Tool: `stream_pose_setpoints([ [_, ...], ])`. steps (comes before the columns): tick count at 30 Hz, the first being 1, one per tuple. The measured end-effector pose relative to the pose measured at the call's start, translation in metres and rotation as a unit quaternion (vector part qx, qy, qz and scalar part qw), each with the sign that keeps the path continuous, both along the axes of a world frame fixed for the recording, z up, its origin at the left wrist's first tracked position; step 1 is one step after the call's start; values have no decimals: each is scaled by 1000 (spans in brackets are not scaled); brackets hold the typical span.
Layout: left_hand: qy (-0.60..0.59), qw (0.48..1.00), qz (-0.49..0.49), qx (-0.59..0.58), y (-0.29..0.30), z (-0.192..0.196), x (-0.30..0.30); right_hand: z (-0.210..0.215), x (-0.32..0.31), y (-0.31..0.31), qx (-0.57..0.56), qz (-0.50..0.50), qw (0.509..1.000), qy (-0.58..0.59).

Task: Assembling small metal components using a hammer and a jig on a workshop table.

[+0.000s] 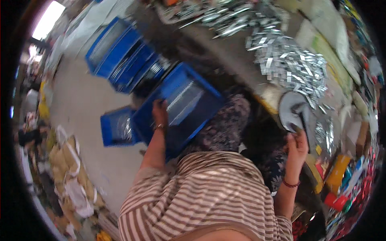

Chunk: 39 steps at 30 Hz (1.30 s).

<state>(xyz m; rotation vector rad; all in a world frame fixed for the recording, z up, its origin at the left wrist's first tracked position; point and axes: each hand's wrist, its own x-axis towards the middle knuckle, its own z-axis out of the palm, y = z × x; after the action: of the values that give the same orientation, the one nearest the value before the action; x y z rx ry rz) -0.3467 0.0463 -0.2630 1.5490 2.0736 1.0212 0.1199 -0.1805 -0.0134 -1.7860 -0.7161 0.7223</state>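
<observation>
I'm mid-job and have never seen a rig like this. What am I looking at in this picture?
There's no machine here, just a person's bare hands. The view comes from a fisheye camera worn on the head, looking down, so straight edges bend near the rim. Picture left is the person's left.

The left hand is at a tilted blue bin with shiny strips inside. The right hand is by a dark object at a round grey disc; blur hides whether it's gripped. Beyond, a pile of small silvery pieces lies on the grey surface. More blue bins stand at left.
</observation>
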Motion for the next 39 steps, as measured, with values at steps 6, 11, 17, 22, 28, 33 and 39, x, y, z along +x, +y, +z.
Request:
stream_pose_setpoints([
  [6,-135,976,-141,95,38,175,149,13,-9,-2,7,-13,1000,-1],
  [11,-98,917,-366,128,36,257,272,7,-5,-8,39,6,999,9],
  [17,143,880,-396,222,49,246,320,14,-2,-31,38,16,999,17],
  [22,70,889,-390,227,31,250,328,25,15,-60,67,-38,991,-105],
  [28,-31,834,-497,238,12,248,335,32,101,-70,-33,-160,876,-453],
  [33,10,723,-653,223,-22,276,350,17,153,-64,-191,-128,807,-544],
  [39,30,703,-697,142,-46,281,353,18,169,-55,-254,-33,776,-577],
])
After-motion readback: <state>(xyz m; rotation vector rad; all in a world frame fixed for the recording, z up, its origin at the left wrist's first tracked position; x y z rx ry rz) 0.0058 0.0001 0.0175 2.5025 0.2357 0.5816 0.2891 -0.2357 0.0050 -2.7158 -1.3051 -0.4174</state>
